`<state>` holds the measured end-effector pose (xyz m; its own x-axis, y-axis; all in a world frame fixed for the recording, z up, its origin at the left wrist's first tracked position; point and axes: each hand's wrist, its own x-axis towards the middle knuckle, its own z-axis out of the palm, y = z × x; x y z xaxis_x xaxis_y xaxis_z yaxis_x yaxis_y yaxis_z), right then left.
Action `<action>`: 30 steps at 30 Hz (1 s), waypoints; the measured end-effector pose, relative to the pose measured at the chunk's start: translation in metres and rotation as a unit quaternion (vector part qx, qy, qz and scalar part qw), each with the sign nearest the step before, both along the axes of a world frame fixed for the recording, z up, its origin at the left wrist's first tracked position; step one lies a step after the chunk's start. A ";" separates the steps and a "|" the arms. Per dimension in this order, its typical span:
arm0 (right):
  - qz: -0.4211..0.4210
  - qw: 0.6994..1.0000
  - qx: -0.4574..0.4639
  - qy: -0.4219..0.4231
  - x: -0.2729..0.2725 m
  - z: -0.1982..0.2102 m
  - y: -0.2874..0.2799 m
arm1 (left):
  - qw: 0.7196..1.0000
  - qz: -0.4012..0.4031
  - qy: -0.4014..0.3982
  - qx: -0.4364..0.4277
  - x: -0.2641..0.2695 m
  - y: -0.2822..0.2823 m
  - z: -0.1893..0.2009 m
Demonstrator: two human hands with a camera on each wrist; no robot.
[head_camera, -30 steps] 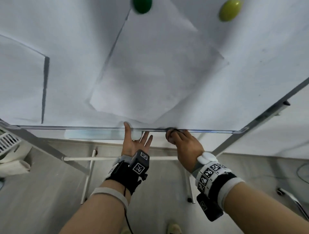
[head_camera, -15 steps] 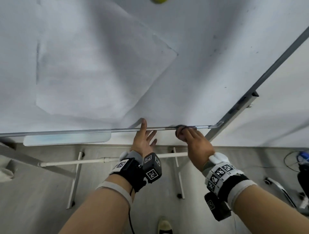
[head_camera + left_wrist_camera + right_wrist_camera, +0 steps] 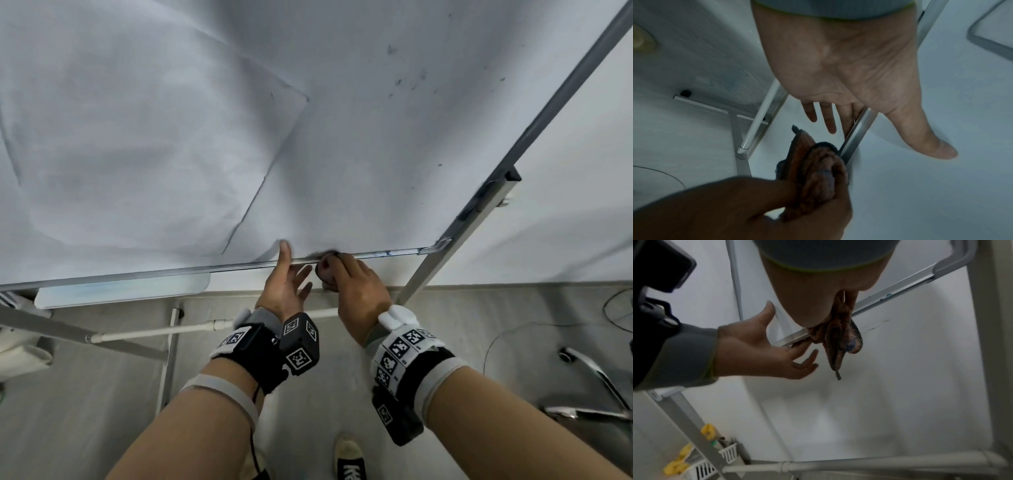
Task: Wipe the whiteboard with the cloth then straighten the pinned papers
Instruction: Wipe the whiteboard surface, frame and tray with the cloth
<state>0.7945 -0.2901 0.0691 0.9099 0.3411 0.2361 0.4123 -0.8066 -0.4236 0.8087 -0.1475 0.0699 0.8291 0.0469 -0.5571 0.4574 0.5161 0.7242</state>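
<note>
the cloth (image 3: 813,175) is a bunched piece of orange-brown fabric with a dark net-like weave and a blue stain on one fold. it is crumpled into a lump, and one narrow corner hangs free, pointing down and away from the board in the right wrist view. the right hand (image 3: 356,291) holds it with fingers curled around it and presses it against the lower metal frame (image 3: 376,254) of the whiteboard (image 3: 394,154), near the bottom right corner. the frame runs left to right across the head view.

the left hand (image 3: 284,284) is just beside the right hand, held wide with fingers straight and spread. its thumb points up onto the board, and the fingers reach under the frame.

a large white paper (image 3: 144,144) lies flat on the board, tilted, with one corner pointing to the right.
</note>
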 end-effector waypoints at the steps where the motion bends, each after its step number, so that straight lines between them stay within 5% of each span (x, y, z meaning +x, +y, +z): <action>1: 0.000 1.000 -0.007 -0.010 -0.001 -0.002 -0.008 | 1.000 0.004 0.000 0.000 0.000 0.001 0.001; 9: -0.218 0.971 0.099 0.018 0.004 -0.019 -0.099 | 0.999 0.024 -0.011 -0.046 0.003 -0.001 -0.005; 15: -0.421 0.853 0.309 -0.013 -0.012 -0.004 -0.116 | 0.997 0.046 -0.011 -0.060 0.007 0.002 -0.012; 18: -0.424 0.834 0.348 -0.055 -0.001 0.002 -0.110 | 0.998 0.042 -0.015 -0.042 0.007 -0.001 -0.011; 24: -0.401 0.868 0.292 0.016 0.019 -0.007 -0.077 | 0.999 0.050 -0.004 -0.004 0.006 -0.004 -0.012; 30: -0.391 0.852 0.337 0.089 0.025 -0.006 -0.070 | 0.998 0.054 -0.004 0.042 0.005 -0.004 -0.008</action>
<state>0.8196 -0.3598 0.0632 0.8382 -0.5446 -0.0273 -0.2588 -0.3532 -0.8990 0.8138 -0.1519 0.0615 0.8211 0.1829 -0.5407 0.3964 0.4990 0.7707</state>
